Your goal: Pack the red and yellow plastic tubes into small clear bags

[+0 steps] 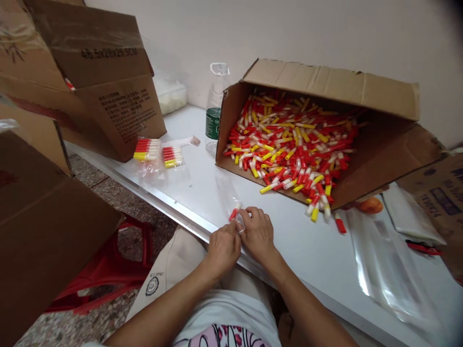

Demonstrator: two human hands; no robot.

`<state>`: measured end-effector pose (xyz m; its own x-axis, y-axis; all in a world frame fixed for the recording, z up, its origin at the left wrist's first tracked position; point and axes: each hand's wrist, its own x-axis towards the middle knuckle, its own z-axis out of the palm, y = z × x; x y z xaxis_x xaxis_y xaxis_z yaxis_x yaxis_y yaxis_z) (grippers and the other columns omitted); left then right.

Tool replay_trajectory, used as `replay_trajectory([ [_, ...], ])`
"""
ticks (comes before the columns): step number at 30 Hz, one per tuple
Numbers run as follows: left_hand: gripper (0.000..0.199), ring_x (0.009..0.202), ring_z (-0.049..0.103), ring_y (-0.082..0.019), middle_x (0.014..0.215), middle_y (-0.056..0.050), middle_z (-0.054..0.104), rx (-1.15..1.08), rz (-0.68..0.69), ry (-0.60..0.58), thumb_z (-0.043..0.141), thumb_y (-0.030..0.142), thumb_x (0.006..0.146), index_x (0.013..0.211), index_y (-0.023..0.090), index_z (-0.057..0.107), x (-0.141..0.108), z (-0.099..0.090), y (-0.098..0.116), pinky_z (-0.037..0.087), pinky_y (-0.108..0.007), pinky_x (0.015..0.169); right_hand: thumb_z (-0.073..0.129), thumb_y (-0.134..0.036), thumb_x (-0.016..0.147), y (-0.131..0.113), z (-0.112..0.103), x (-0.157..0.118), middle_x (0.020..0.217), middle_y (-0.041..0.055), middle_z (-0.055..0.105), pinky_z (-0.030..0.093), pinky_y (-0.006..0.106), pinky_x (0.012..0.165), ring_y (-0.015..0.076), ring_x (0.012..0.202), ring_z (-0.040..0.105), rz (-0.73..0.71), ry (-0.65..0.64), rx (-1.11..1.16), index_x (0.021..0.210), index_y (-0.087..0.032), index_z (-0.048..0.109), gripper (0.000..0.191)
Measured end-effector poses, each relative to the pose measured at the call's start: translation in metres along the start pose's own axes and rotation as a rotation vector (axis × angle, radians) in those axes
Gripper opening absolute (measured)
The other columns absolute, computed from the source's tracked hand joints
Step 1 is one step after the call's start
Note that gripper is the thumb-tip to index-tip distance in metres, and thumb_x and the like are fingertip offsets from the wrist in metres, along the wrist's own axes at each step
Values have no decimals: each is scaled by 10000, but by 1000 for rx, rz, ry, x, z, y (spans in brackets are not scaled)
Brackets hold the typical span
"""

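At the table's front edge, my left hand (224,245) and my right hand (257,232) are close together with curled fingers. Both pinch the near end of a clear plastic bag (227,192) that lies flat on the white table (197,193). A short red-and-white tube (235,212) shows at the bag's near end, beside my fingertips. Beyond my right hand, a cardboard box (383,159) on its side spills many red, yellow and white tubes (289,140) onto the table. To the left lie two clear bags of lined-up tubes (147,152).
A clear bottle (213,120) with a green label stands left of the spilled box. Flat clear bags (387,265) lie on the right, near a red-handled tool (423,248). Large cartons (108,86) crowd the left side, above a red stool (108,270).
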<state>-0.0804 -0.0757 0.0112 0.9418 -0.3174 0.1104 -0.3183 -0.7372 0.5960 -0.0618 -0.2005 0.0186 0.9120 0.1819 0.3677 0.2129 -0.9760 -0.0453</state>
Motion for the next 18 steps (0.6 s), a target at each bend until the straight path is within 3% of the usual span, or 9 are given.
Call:
replay_trajectory([
  [2, 385, 869, 645, -229, 937, -122, 676, -12, -14, -10, 355, 129, 832, 1172, 111, 535, 1, -2, 1, 488, -332, 764, 555, -316, 838, -3, 4, 6, 866, 72, 597, 319, 341, 702, 222, 813, 495, 34, -20, -40, 923, -201, 622, 158],
  [5, 455, 899, 647, -258, 971, -157, 674, -23, -54, -34, 337, 111, 828, 1261, 71, 471, 2, -5, 2, 495, -373, 779, 526, -394, 862, -8, 11, 13, 760, 74, 612, 298, 352, 704, 225, 761, 515, 104, -16, -72, 849, -172, 604, 236],
  [9, 480, 931, 647, -268, 1006, -163, 673, -73, -57, 6, 331, 125, 839, 1300, 79, 456, 1, -5, 0, 498, -387, 799, 504, -392, 883, -15, 17, 23, 740, 75, 643, 298, 355, 711, 226, 746, 551, 130, -38, -65, 955, -161, 595, 258],
  [12, 472, 914, 655, -259, 1028, -154, 675, -74, -45, 42, 331, 129, 845, 1291, 104, 483, 1, -3, -3, 502, -365, 778, 489, -365, 895, -20, 15, 30, 793, 83, 656, 327, 359, 729, 232, 781, 571, 152, -126, -15, 982, -165, 602, 245],
  [15, 458, 886, 663, -255, 1028, -145, 685, -11, -90, 74, 343, 160, 857, 1278, 103, 511, 3, -5, -9, 501, -353, 761, 505, -234, 866, -15, 6, 31, 894, 83, 653, 371, 355, 781, 222, 871, 574, 145, -212, 150, 1078, -171, 592, 238],
  [18, 436, 860, 669, -243, 1008, -127, 697, 86, -189, 121, 363, 189, 865, 1251, 110, 550, 8, -12, -18, 493, -337, 751, 562, -232, 802, 10, -8, 26, 1036, 61, 636, 420, 315, 823, 182, 938, 578, 58, -351, 542, 1164, -209, 573, 363],
])
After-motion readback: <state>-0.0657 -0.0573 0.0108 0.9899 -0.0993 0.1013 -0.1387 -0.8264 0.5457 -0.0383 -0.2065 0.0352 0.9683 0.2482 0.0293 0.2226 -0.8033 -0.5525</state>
